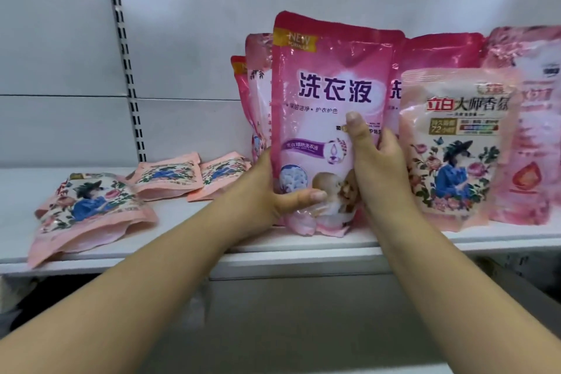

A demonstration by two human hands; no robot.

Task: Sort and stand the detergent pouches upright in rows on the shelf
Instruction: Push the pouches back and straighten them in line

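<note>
At the centre of the frame I hold the tall pink pouch (329,118) upright on the shelf (303,255), its base touching the board near the front edge. My left hand (273,191) grips its lower left side, thumb across the front; my right hand (376,161) clasps its right edge, thumb pressed on the face. I judge this the standing step; next I need to settle the base flat and let go gently. I count 3 floral pouches lying flat at lower left (88,209), 1 floral pouch upright at right (458,149), and at least 4 pink pouches standing behind.
</note>
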